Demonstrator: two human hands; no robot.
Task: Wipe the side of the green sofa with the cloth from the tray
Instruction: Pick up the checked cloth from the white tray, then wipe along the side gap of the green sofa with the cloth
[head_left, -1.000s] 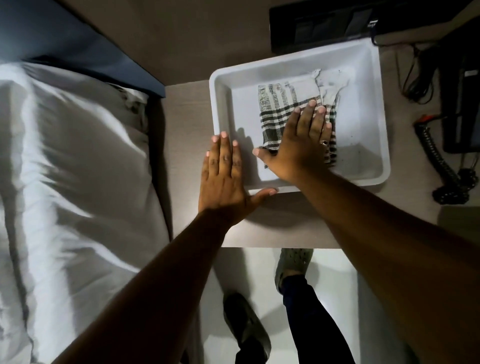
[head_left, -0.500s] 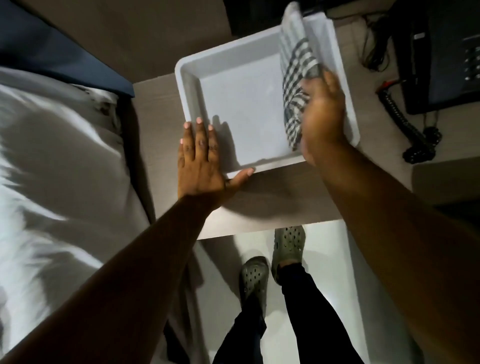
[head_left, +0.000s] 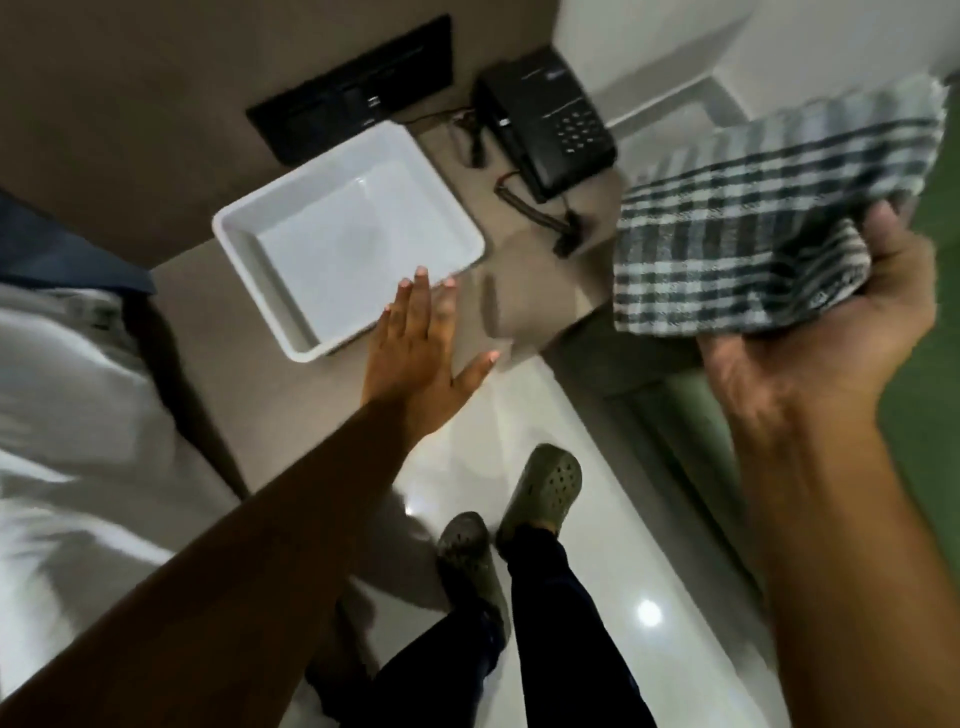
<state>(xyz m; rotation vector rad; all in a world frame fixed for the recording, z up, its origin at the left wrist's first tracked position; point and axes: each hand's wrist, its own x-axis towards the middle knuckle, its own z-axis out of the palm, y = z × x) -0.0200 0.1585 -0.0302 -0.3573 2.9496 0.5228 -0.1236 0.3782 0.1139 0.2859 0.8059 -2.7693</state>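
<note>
The right hand (head_left: 810, 332) grips the checked cloth (head_left: 753, 223) at right of frame. The tray (head_left: 249, 228) sits bare; the left hand (head_left: 415, 353) is spread flat. Wiping the sofa remains.

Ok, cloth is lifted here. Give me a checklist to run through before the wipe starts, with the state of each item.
1. Cloth out of the tray: ok, tray holds nothing.
2. Right hand gripping the cloth: ok, fingers closed on one bunched end, the rest spread loose.
3. Left hand free: ok, open and flat by the tray's near corner.
4. Sofa in view: only a green strip at the right edge; its side cannot be told.
5. Cloth touching the sofa: not ok, it is in the air.
6. Phone and its cord away from the cloth: ok.
</note>
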